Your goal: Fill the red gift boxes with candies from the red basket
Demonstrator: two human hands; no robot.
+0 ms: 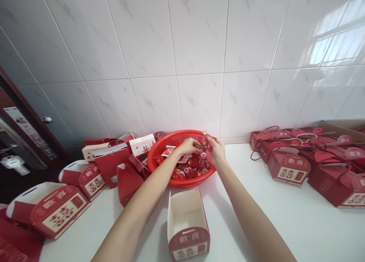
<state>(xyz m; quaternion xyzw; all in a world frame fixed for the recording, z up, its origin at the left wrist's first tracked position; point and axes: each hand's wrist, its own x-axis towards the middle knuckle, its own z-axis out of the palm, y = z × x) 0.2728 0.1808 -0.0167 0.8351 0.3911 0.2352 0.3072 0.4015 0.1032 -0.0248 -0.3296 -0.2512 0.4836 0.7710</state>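
A red plastic basket (pixel 188 184) stands against the wall, filled with wrapped candies (pixel 189 171), mostly in red wrappers. My left hand (pixel 190 146) is over the candies with its fingers curled down; what its fingertips hold, if anything, I cannot make out. At the basket's right rim my right hand (pixel 217 151) is closed on a red-wrapped candy (pixel 209 136), which sticks up past the fingers. In front of the basket, between my forearms, sits an open red candy box (pixel 188 216) with a cream inside and nothing visible in it.
Closed red boxes with cord handles (pixel 289 167) stand in rows at the right. Open red boxes (pixel 59 208) and folded cartons (pixel 112 161) crowd the left side of the white table (pixel 242 182). A tiled wall (pixel 199 102) rises behind; a door with keys (pixel 15 163) is far left.
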